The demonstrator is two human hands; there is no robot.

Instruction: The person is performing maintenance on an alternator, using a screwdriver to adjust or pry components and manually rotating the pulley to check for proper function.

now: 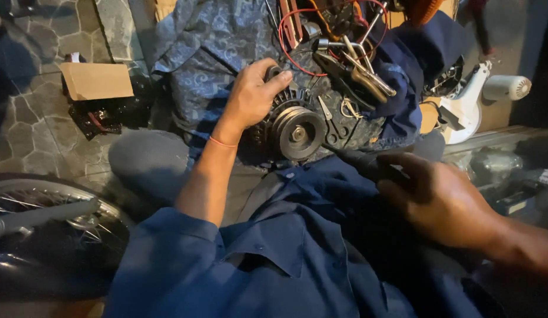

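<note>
A dark metal alternator with a grooved pulley (297, 132) lies on a blue patterned cloth (209, 53) in front of me. My left hand (250, 97) rests over its top left side, fingers wrapped on the housing, a thin red band at the wrist. My right hand (442, 200) is lower right, closed around a dark tool handle (362, 163) whose tip points toward the pulley. My lap in blue work clothes (297, 235) fills the foreground.
Pliers and wrenches (359, 73) with red wire (297, 59) lie beyond the alternator. A cardboard box (96, 79) sits on the stone floor at left. A motorcycle wheel (50, 218) is at lower left, a white fan-like appliance (480, 94) at right.
</note>
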